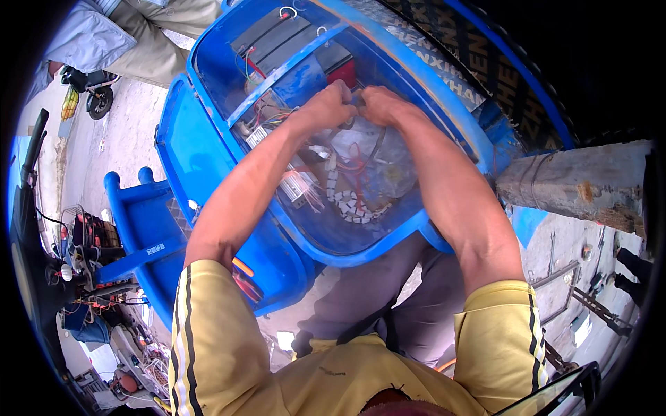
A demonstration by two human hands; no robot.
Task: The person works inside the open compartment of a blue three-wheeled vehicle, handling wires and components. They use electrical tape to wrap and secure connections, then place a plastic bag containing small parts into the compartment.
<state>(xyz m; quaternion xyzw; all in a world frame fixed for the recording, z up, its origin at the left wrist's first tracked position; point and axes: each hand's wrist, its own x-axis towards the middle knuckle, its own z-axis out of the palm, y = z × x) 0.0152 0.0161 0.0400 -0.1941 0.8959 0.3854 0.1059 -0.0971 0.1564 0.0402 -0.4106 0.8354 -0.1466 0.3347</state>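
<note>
Both my arms reach into an open blue compartment (326,258). My left hand (327,109) and my right hand (383,106) meet near its far right, fingers bent and closed, fingertips almost touching. Whatever they pinch is too small or hidden to name. Just beyond my left hand sit dark batteries (284,43), one with a red side (341,75). A blue crossbar (288,73) spans the compartment left of my hands. Below them lie clear plastic sheeting (388,163), red wires (357,165) and a curved strip of white pieces (347,204).
Silver finned controller boxes (300,186) with loose wires line the compartment's left side. A blue lid (201,159) hangs there, with an orange-handled tool (243,267). A rusty beam (576,187) juts in at right. Another person's trousers (156,45) and a parked scooter (97,93) are at far left.
</note>
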